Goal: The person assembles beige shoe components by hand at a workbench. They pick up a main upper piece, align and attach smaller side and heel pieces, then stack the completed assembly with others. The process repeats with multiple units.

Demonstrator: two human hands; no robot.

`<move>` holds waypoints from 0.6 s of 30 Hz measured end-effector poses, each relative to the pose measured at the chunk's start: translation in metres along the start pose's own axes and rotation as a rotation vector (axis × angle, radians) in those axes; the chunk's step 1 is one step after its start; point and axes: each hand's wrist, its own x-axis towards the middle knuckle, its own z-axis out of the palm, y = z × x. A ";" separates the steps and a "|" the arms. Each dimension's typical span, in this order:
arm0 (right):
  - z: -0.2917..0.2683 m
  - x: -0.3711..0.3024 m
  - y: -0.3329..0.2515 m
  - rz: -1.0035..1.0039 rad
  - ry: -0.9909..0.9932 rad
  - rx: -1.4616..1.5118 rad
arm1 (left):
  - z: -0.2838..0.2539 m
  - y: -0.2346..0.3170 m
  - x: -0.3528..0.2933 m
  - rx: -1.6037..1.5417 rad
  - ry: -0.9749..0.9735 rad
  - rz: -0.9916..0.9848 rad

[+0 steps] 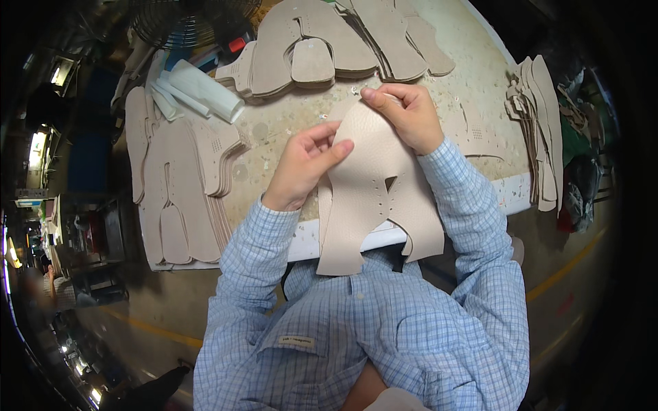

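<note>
Between my hands I hold up a beige leather shoe upper piece (363, 154) with a pebbled surface, a slit and rows of small punched holes. Its rounded end points away from me, and its split ends hang over the near table edge. My right hand (411, 118) pinches the rounded top between thumb and fingers. My left hand (310, 163) grips the left edge, thumb on the face and fingers behind. At least one more beige layer shows behind the piece, partly hidden by it.
Stacks of similar cut pieces lie at the far side (353, 41), the left (185, 185) and the right edge (541, 130) of the worktable (274, 137). A roll of pale sheet (205, 90) lies at the back left, near a black fan guard (192, 20).
</note>
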 end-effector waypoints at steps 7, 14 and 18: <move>0.002 -0.002 -0.002 -0.032 0.105 -0.188 | -0.002 -0.001 -0.005 0.019 -0.008 -0.036; 0.005 -0.001 -0.001 -0.029 0.075 -0.143 | -0.005 -0.002 -0.007 0.014 -0.058 0.038; 0.005 0.000 0.001 -0.020 0.053 -0.168 | -0.004 -0.005 -0.006 -0.035 -0.124 0.109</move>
